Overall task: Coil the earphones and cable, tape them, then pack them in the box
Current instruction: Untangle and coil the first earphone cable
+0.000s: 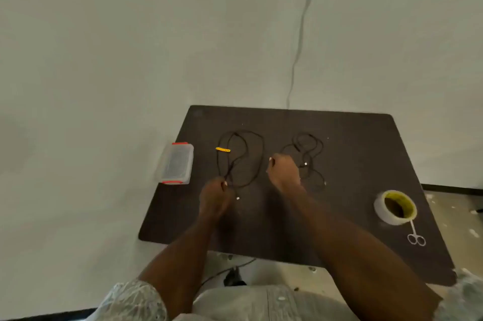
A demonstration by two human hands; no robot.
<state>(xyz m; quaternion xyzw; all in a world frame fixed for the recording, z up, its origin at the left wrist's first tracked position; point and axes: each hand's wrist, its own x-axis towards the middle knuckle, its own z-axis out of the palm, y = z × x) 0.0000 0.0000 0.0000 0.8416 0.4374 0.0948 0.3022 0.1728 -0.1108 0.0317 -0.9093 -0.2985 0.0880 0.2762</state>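
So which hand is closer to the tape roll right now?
Right. The right hand is mid-table, between the two black cords, with the tape roll off to its right near the table edge. The left hand is farther left, at the left cord.

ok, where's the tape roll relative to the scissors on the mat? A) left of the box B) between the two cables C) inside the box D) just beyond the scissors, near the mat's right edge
D: the tape roll lies on the mat's right side with the scissors just nearer the person, far from the box.
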